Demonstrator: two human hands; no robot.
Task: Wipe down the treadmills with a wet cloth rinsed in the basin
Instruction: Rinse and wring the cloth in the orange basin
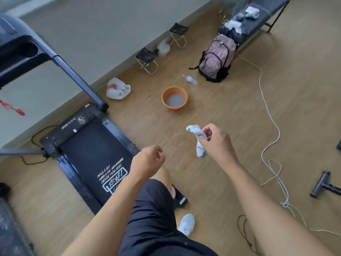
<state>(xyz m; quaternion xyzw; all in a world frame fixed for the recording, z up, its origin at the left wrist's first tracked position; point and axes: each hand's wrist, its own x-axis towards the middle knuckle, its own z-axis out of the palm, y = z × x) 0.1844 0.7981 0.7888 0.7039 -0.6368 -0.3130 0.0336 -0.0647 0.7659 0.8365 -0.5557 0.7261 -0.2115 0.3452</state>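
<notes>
My right hand pinches a pale grey cloth, which hangs twisted below the fingers above the wooden floor. My left hand hangs to its left with fingers loosely curled and nothing in it. An orange basin holding cloudy water stands on the floor ahead of both hands. The black treadmill lies at the left, its belt printed with white lettering and its frame speckled with dust. Its console and handrail rise at the upper left.
A white plastic bag, a water bottle, two small folding stools and a backpack lie beyond the basin. A white rope snakes across the floor at right. A black bench stands at the far right.
</notes>
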